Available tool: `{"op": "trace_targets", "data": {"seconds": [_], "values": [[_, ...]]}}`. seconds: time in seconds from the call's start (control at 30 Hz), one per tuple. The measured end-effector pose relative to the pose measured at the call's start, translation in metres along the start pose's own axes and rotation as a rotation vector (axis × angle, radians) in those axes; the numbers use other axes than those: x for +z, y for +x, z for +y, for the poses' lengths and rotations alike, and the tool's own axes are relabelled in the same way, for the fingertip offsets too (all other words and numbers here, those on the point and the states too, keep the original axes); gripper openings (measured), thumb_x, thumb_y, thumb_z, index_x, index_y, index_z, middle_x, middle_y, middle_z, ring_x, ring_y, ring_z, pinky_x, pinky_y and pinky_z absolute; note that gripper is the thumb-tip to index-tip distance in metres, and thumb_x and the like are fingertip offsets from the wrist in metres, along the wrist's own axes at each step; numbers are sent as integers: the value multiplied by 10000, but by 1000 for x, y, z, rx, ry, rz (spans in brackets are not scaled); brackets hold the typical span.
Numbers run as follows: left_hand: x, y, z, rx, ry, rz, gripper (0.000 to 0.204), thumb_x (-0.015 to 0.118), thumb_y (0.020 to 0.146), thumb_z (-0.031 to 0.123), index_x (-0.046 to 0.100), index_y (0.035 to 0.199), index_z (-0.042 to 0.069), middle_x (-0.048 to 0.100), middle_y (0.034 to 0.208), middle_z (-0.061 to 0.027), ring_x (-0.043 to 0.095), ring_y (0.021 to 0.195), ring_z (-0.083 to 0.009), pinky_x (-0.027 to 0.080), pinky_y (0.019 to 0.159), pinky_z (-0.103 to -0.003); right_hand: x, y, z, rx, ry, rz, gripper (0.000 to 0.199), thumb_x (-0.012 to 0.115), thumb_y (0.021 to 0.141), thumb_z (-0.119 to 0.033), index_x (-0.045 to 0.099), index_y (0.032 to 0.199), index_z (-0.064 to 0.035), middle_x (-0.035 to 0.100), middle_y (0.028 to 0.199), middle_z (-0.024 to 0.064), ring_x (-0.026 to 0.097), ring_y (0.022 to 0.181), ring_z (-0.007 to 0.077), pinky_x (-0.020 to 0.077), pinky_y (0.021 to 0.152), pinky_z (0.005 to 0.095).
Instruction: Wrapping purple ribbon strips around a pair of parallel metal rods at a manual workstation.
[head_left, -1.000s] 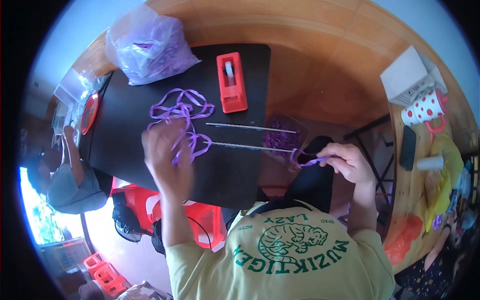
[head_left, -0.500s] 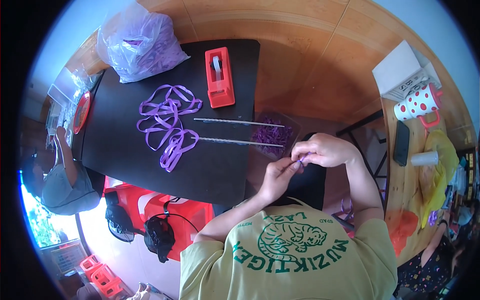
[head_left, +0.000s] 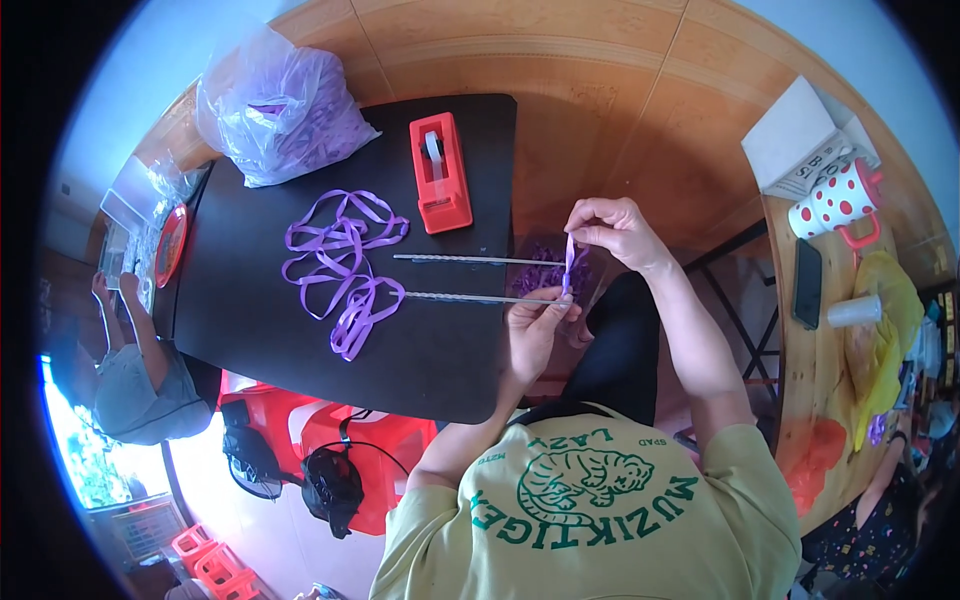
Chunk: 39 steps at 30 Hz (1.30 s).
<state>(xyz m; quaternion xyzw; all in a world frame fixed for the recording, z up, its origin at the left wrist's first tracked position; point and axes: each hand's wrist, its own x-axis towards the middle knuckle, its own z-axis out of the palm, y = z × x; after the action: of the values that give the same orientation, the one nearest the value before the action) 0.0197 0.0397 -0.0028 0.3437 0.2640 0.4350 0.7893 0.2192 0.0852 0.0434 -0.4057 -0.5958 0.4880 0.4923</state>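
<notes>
Setting: black rectangular table point(head_left: 430, 350) on a glossy orange-brown floor, seen from overhead; a second wooden table point(head_left: 830, 400) stands off to the person's right.
Left hand: the left hand point(head_left: 538, 330) sits at the near edge of the black table, fingers point(head_left: 556, 312) closed narrow around the near end of a thin silver metal rod point(head_left: 470, 297).
Ribbon strip: a short purple ribbon strip point(head_left: 568, 265) runs upright between the two hands, its lower end at the rod's tip, its long axis crossing the rod.
Right hand: the right hand point(head_left: 620, 232) is just beyond, fingers point(head_left: 583, 222) pinched tight on the strip's top end; this hand is the one above the rod.
Rod axis: the rod lies flat, pointing away to the person's left; a second silver rod point(head_left: 465, 260) lies parallel just beyond it.
Loose ribbon: a tangle of purple ribbon loops point(head_left: 345, 265) lies at the rods' far ends, well apart from both hands.
Farther out: red tape dispenser point(head_left: 440, 172), then a clear plastic bag of purple ribbon point(head_left: 280, 105).
</notes>
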Motion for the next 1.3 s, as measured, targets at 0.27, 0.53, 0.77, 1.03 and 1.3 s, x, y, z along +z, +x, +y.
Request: {"op": "trace_targets", "data": {"seconds": [0.27,0.53,0.77,1.03,1.3], "values": [[1,5,-6,18,85,62,96,597,910,88,610,941,-2,670,802,-97,628,690,-133,502,667,-245,18,-24,76,204,226,178,68,616,842,12,652,894,-13,635,767,19,601,712,88,477,654,224],[1,3,-3,101,165,116,195,553,932,83,577,1077,-45,678,819,-107,624,651,-120,488,613,-217,85,-87,119,384,957,163,137,612,874,-70,639,1004,-37,578,732,-5,555,650,86,453,633,220],[-14,-5,-13,-81,193,58,177,522,950,96,603,1052,-24,671,776,-91,603,576,-95,470,516,-196,105,-111,102,330,1114,150,191,578,899,-68,628,1077,-22,631,900,25,580,790,107,467,754,275],[-9,-21,-4,-71,291,-11,182,471,977,106,613,975,-9,634,757,-63,590,668,-110,480,663,-232,92,-91,31,208,267,467,186,566,896,-26,617,1061,44,612,992,61,575,895,102,448,826,229],[-12,-28,-5,8,423,29,183,472,957,53,626,1045,9,609,788,18,510,703,-19,409,632,-168,129,-85,32,199,506,610,67,592,885,-12,636,925,20,600,870,19,528,757,52,432,683,197]]}}
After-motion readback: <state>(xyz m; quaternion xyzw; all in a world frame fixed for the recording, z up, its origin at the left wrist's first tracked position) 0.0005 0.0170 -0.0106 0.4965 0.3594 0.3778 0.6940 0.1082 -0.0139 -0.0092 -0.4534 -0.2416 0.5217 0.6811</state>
